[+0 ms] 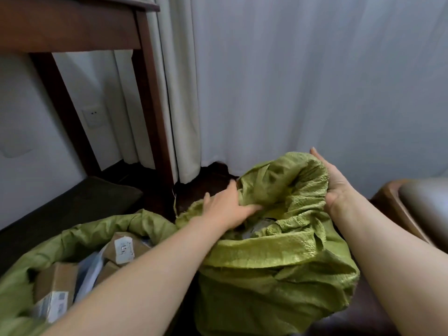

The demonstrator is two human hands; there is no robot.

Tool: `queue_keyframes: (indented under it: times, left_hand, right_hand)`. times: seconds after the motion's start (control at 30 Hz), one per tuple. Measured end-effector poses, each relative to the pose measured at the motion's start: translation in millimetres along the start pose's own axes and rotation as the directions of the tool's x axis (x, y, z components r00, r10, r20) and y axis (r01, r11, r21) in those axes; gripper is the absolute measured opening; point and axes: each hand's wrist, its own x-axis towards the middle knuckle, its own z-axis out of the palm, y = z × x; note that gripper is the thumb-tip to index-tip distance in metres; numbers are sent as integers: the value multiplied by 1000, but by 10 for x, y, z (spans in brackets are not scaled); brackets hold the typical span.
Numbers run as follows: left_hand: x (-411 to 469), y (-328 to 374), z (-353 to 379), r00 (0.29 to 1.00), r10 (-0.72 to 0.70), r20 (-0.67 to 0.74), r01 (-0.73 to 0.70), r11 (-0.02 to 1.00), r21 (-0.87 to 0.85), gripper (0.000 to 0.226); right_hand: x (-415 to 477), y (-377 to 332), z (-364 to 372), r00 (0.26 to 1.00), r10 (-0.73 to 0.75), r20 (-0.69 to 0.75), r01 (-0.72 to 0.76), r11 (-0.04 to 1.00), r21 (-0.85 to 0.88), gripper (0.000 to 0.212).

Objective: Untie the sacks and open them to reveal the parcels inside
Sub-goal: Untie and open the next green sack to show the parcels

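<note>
**Beside a pale curtain, two hands spread a green sack's mouth**

A long, softly pleated curtain [291,81] fills the background, with a dark wooden table [72,27] at upper left and a glossy brown armchair [412,202] at the right edge.

On the dark floor stands the right sack [278,270], made of olive-green woven plastic, crinkled and stiff. Its neck is untied but bunched into thick rolled folds. Just beside it lies the left sack [80,241], slumped wide open. It shows cardboard parcels [55,282] with white labels (boxy and matte) among pale plastic mailers.

The left hand [225,209] grips the near-left rim of the right sack, its fingers curled down into the opening. The right hand [337,187] cups the far-right rim with its fingers fairly straight. Its thumb is hidden by cloth, so whether it pinches cannot be told.

Something grey [261,226] shows deep inside the mouth.

The step is probably best done by drawing both hands apart and rolling the rim outward and down. This weave looks likely to spring back unless it is folded over. Frayed edges may snag.
</note>
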Motion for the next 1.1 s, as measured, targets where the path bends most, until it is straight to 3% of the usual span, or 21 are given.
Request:
queue_keyframes:
  times: [0.07, 0.13, 0.17, 0.27, 0.33, 0.4, 0.47, 0.5, 0.57, 0.63, 0.73, 0.8, 0.87, 0.93, 0.97, 1.07, 1.1]
  left_hand:
    - [9, -88, -8, 997, -71, -1, 67, 945, -320, 47]
    - [21, -216, -132, 981, -110, 159, 190, 709, -679, 44]
    - [29, -297, -194, 968, -99, 230, 244, 578, -779, 49]
    - [20, -427, -426, 948, -51, 313, 317, 199, -927, 44]
    - [37, -486, -591, 937, -143, 318, 313, -56, -948, 44]
    - [23, -596, -721, 908, -275, 316, 255, -237, -937, 42]
    - [-27, -680, -744, 899, -331, 287, 197, -280, -940, 41]
    - [-30, -705, -712, 911, -311, 271, 184, -281, -942, 40]
    - [-49, -693, -650, 934, -239, 267, 200, -270, -942, 39]
    - [-64, -657, -634, 939, -209, 274, 229, -214, -950, 33]
    - [-25, -584, -638, 932, -248, 264, 231, -157, -960, 13]
    - [-20, -532, -645, 922, -287, 260, 232, -129, -964, 6]
    - [1, -482, -648, 898, -340, 278, 238, -155, -959, 11]
    - [9, -407, -676, 894, -355, 273, 212, -200, -957, 11]
    - [21, -374, -684, 886, -377, 268, 197, -216, -956, 13]
    - [43, -409, -710, 866, -445, 229, 130, -242, -962, 26]
    - [58, -502, -726, 845, -481, 232, 127, -240, -962, 29]
  right_hand:
    - [-139, -62, -3, 993, -15, 114, 24, 996, -82, 59]
    - [-213, -170, -98, 990, 6, 139, 34, 958, -283, 67]
    - [-215, -196, -140, 996, 36, 84, 4, 901, -433, 70]
    - [-172, -135, -113, 991, 7, -133, -96, 733, -673, 47]
    - [-124, -50, -143, 952, -106, -286, -123, 724, -678, 36]
    - [-68, 5, -289, 874, -234, -425, -133, 727, -673, 35]
    - [-38, 53, -374, 793, -338, -507, -218, 620, -754, 35]
    - [-36, 75, -362, 783, -375, -497, -280, 501, -819, 35]
    - [-66, 120, -200, 828, -379, -413, -386, 149, -911, 41]
    - [-154, 114, 92, 851, -407, -331, -438, -203, -876, 60]
    - [-376, 25, 515, 839, -515, -178, -458, -488, -743, 78]
    - [-509, 41, 744, 890, -406, -209, -415, -527, -742, 89]
    - [-571, 168, 853, 917, -147, -370, -392, -488, -780, 93]
    - [-556, 378, 804, 843, 133, -522, -455, -341, -822, 88]
    - [-541, 493, 724, 807, 196, -557, -498, -282, -820, 81]
    - [-396, 732, 436, 876, 113, -468, -437, -222, -872, 46]
    - [-335, 742, 366, 910, 32, -412, -405, -139, -904, 39]
